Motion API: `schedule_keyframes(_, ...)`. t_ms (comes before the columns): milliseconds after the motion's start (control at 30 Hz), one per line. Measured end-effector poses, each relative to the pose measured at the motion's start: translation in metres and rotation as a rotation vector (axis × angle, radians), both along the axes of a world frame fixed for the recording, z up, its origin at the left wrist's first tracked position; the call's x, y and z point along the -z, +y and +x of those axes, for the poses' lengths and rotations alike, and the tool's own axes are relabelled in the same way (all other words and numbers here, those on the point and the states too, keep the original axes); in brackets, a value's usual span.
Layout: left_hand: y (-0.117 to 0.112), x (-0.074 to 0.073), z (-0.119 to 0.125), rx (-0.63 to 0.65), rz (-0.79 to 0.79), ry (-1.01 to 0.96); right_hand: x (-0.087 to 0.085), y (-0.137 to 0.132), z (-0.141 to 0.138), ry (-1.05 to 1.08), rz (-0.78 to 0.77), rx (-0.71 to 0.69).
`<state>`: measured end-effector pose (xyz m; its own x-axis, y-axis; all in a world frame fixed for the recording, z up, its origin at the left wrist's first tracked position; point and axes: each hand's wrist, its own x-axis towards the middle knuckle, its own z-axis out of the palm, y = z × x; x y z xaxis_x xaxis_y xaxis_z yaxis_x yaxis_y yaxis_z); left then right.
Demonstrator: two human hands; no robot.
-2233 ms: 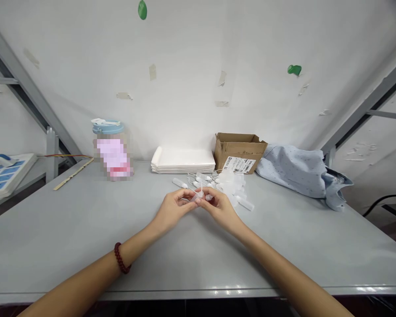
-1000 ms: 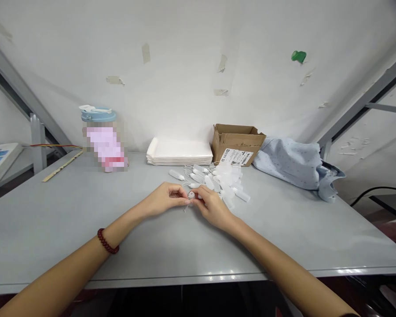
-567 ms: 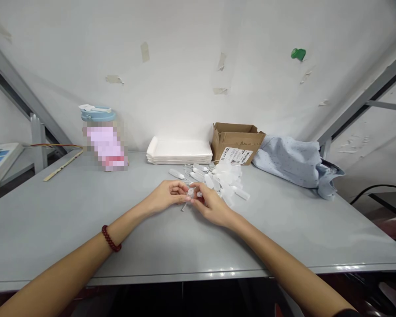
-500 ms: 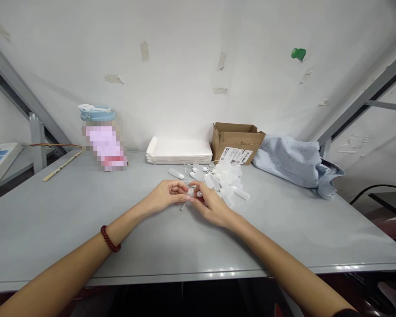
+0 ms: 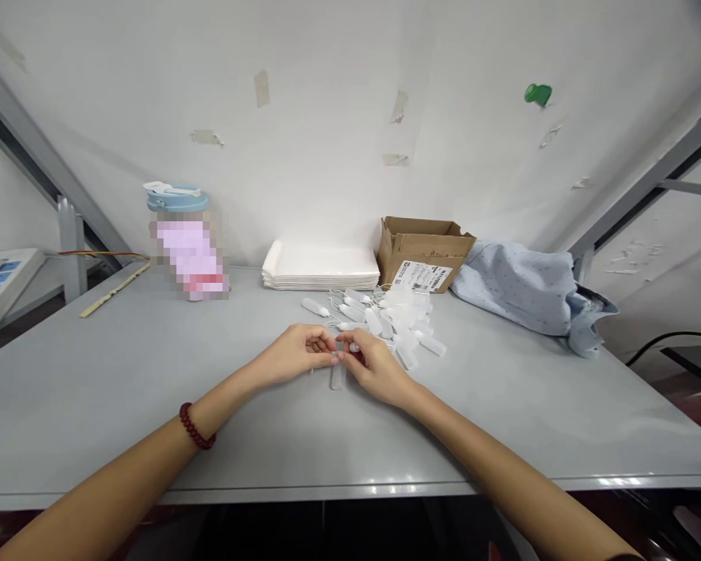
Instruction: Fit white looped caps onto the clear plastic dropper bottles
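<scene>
The left hand [image 5: 292,351] and right hand [image 5: 379,370] meet above the middle of the desk [image 5: 239,444], well back from its front edge. Below their thumbs shows a translucent bottle [image 5: 338,379], its upper end hidden by the fingertips. Thumb and fingers of each hand look clamped on that end, though I cannot tell which bear it. A small white piece [image 5: 354,347] shows among the right fingers; whether it is gripped is unclear. Nearer the desk's back edge lie loose bottles [image 5: 406,318] with thin cords, before a cardboard box [image 5: 397,251]. The bottle is probably light and smooth, apt to slip, its wall likely giving under a squeeze; I'd pinch it near the end, where it should be stiffest.
</scene>
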<state>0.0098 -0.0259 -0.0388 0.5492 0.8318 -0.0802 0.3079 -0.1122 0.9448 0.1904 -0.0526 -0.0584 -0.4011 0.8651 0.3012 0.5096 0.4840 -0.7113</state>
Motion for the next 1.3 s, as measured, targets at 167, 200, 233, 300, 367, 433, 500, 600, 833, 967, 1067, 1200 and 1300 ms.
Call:
schedule_keyframes(167, 0.001, 0.001, -0.003, 0.056, 0.059, 0.092, -0.009, -0.003, 0.005, -0.051, -0.072, 0.034)
schedule_keyframes(200, 0.001, 0.001, -0.004, 0.056, 0.066, 0.110, -0.013, -0.005, 0.007, -0.079, -0.094, 0.047)
schedule_keyframes(233, 0.001, 0.000, -0.005, 0.052, 0.070, 0.127, -0.017, -0.007, 0.009, -0.112, -0.121, 0.053)
schedule_keyframes(300, 0.001, 0.000, -0.006, 0.042, 0.065, 0.147, -0.025, -0.011, 0.011, -0.198, -0.180, 0.054)
schedule_keyframes(367, 0.000, -0.002, -0.007, 0.043, 0.050, 0.164, -0.030, -0.016, 0.012, -0.304, -0.221, 0.033)
schedule_keyframes(433, -0.001, -0.003, -0.007, 0.059, 0.045, 0.185, -0.030, -0.019, 0.010, -0.395, -0.208, 0.016)
schedule_keyframes(500, -0.001, -0.004, -0.008, 0.071, 0.043, 0.200, -0.028, -0.021, 0.008, -0.452, -0.149, 0.018)
schedule_keyframes(600, -0.001, -0.004, -0.007, 0.060, 0.025, 0.180, -0.024, -0.021, 0.005, -0.473, -0.071, 0.030)
schedule_keyframes(833, -0.001, -0.012, -0.009, -0.075, -0.059, 0.069, -0.019, -0.014, 0.006, -0.331, -0.019, 0.040)
schedule_keyframes(967, -0.002, -0.018, -0.009, -0.074, -0.069, -0.008, -0.016, -0.011, 0.005, -0.161, -0.010, 0.053)
schedule_keyframes(1067, -0.003, -0.020, -0.008, -0.097, -0.047, -0.017, -0.014, -0.011, 0.003, -0.075, -0.039, 0.093)
schedule_keyframes(1200, -0.007, -0.020, -0.002, -0.137, 0.031, -0.066, -0.015, -0.012, -0.002, 0.047, -0.117, 0.130)
schedule_keyframes(1300, -0.010, -0.018, 0.003, -0.180, 0.031, -0.157, -0.017, -0.013, -0.004, 0.130, -0.140, 0.132)
